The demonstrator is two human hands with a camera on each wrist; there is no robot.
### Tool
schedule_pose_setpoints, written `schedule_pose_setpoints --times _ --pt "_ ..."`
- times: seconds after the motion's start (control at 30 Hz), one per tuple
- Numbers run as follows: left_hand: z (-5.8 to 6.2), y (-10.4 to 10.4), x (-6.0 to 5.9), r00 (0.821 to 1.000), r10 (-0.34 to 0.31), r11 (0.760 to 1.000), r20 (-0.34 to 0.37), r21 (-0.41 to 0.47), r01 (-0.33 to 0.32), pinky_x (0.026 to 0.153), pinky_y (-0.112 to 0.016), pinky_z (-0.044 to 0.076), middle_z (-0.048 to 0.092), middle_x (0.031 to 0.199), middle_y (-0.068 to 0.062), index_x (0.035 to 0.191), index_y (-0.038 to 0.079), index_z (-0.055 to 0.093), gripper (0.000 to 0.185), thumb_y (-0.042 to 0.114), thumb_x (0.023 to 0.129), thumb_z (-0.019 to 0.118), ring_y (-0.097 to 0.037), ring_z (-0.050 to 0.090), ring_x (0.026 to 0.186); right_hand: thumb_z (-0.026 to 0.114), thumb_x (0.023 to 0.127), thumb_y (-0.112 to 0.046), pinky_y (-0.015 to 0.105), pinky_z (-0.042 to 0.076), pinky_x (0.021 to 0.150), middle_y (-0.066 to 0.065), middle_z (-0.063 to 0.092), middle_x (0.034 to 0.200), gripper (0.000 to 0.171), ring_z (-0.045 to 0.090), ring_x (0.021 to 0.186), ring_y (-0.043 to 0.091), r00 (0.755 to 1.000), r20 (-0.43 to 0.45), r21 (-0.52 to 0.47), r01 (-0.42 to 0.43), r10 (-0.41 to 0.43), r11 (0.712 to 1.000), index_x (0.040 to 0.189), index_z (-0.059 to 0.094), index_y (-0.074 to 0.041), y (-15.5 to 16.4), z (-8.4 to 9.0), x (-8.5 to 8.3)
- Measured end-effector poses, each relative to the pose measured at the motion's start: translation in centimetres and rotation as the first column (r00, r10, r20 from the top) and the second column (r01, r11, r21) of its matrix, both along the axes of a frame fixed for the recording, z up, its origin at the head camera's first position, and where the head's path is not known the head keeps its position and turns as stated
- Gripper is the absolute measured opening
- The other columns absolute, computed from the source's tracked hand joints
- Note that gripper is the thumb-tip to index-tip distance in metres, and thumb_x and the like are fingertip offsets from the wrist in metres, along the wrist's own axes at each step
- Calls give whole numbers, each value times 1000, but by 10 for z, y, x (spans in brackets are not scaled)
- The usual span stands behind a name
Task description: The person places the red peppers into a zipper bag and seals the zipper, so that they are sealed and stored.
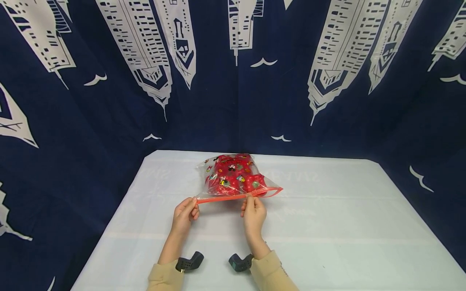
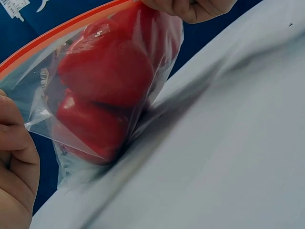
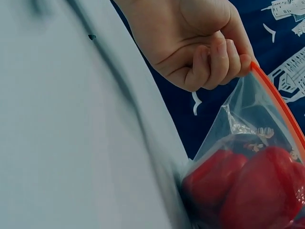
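A clear zip bag (image 1: pixel 233 176) with an orange seal strip (image 1: pixel 225 198) lies on the white table (image 1: pixel 327 226), holding red, cartoon-printed items. My left hand (image 1: pixel 185 212) pinches the strip's left end, and my right hand (image 1: pixel 253 211) pinches it right of the middle. In the left wrist view the bag (image 2: pixel 105 81) bulges with red shapes, with the left hand (image 2: pixel 12 157) at the frame's left edge and the right hand (image 2: pixel 190 7) at the top. The right wrist view shows the left hand (image 3: pixel 190 43) gripping the strip's end above the bag (image 3: pixel 248 186).
A dark blue curtain (image 1: pixel 73 101) printed with white towers surrounds the table on three sides. Black wrist cameras (image 1: pixel 189 262) sit on both beige sleeves. White table surface stretches to the left, right and front of the bag.
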State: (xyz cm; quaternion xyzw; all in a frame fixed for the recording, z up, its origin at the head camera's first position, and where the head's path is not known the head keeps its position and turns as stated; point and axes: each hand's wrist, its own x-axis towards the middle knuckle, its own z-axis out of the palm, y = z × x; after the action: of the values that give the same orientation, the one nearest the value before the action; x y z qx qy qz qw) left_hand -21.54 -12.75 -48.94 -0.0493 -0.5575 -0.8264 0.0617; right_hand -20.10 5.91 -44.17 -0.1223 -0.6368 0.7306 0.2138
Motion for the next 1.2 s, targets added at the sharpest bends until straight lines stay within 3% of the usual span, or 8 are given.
schedule_pose_setpoints --times 0.23,0.53,0.83,0.93,1.2 --pt "0 -3 0 1000 20 1000 12 -16 -20 48 -19 33 42 56 2 71 5 50 27 15 96 54 -8 41 48 47 92 -2 16 39 40 2 48 53 27 42 38 3 1000 -21 13 16 -16 1000 74 53 18 4 -3 -4" --pt "0 -4 -1 999 33 999 13 -16 -33 49 -20 34 42 55 2 70 4 50 28 15 95 55 -9 42 48 48 92 -5 18 39 38 1 48 51 28 43 36 4 999 -23 -12 42 -42 999 69 55 9 12 -32 -24" --pt "0 -3 -2 1000 23 1000 17 -10 -23 49 -20 33 41 55 1 70 4 50 27 12 96 53 -9 42 48 48 91 -4 17 40 38 1 49 52 28 43 37 4 998 -40 15 58 -57 998 68 55 9 16 -24 -23" --pt "-1 -1 -3 1000 10 1000 21 9 -10 50 -19 33 41 54 2 69 6 51 27 11 96 51 -9 42 48 50 90 -4 18 41 39 1 49 52 28 44 38 4 997 -45 38 70 -68 997 70 54 14 19 -30 -26" --pt "-7 2 -3 1000 -24 1000 2 20 24 50 -19 33 42 55 4 69 10 52 27 14 96 51 -8 42 48 57 90 -16 20 40 39 2 53 50 34 49 38 6 998 -9 200 70 -70 977 67 59 9 29 -37 -26"
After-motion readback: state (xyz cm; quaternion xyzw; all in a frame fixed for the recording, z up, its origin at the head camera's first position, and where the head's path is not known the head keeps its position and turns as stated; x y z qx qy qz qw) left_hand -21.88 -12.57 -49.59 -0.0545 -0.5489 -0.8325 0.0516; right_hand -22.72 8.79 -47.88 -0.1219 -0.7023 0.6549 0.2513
